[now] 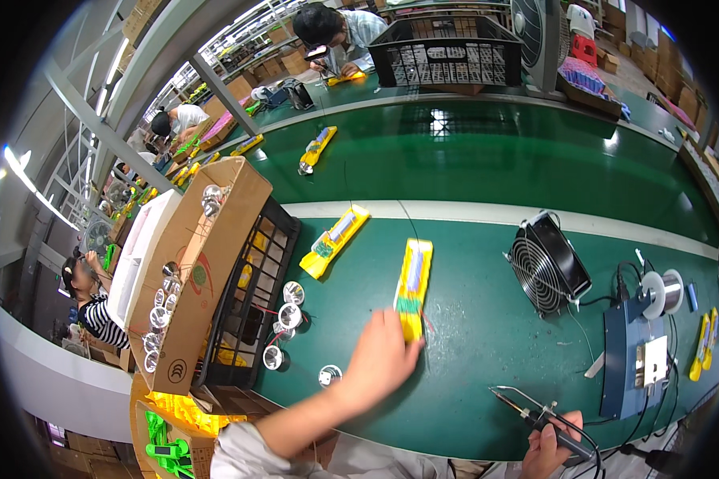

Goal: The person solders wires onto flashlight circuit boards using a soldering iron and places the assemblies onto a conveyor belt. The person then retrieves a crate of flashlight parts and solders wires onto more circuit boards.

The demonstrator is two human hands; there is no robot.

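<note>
My left hand (379, 359) reaches out over the green bench with its fingertips on the near end of a long yellow housing (414, 286) that carries a green circuit board. My right hand (553, 443) at the lower edge grips a black soldering iron (535, 413), tip pointing left and held above the bench. A second yellow housing (334, 240) lies to the left of the first. Several small silver reflectors with wires (289, 315) lie near the left hand.
A black crate (252, 303) and a cardboard box of reflectors (188, 271) stand at the left. A small black fan (547, 263), a blue soldering station (631, 355) and a solder spool (663, 293) are at the right. Other people work along the far green conveyor (487, 156).
</note>
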